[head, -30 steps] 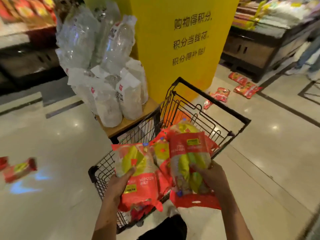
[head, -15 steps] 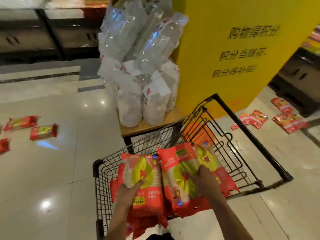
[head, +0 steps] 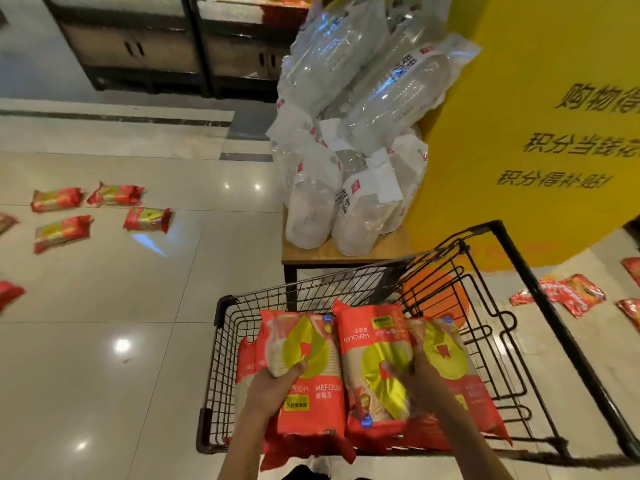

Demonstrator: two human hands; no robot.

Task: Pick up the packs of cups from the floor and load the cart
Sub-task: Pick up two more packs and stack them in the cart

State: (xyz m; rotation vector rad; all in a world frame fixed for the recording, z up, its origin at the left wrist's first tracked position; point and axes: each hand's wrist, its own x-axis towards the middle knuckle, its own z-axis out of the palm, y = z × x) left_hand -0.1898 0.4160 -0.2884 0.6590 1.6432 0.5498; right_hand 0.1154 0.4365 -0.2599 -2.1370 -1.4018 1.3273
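Observation:
A black wire cart (head: 540, 299) stands right in front of me. Several red and yellow packs of cups lie in its basket. My left hand (head: 273, 386) grips one pack (head: 304, 362) at the basket's left side. My right hand (head: 415, 375) presses on another pack (head: 374, 362) beside it, with a third pack (head: 450, 358) just to the right. More packs lie on the floor at the far left (head: 147, 219) and at the right (head: 575, 292).
A low wooden table (head: 346, 256) piled with clear bags of plastic cups (head: 346, 188) stands just beyond the cart. A yellow pillar (head: 540, 98) rises at the right. Dark shelving (head: 156, 57) runs along the back. Glossy tile floor spreads to the left.
Both hands have lowered their packs into the cart's basket. My view has swung left and down, bringing more floor packs on the left into sight.

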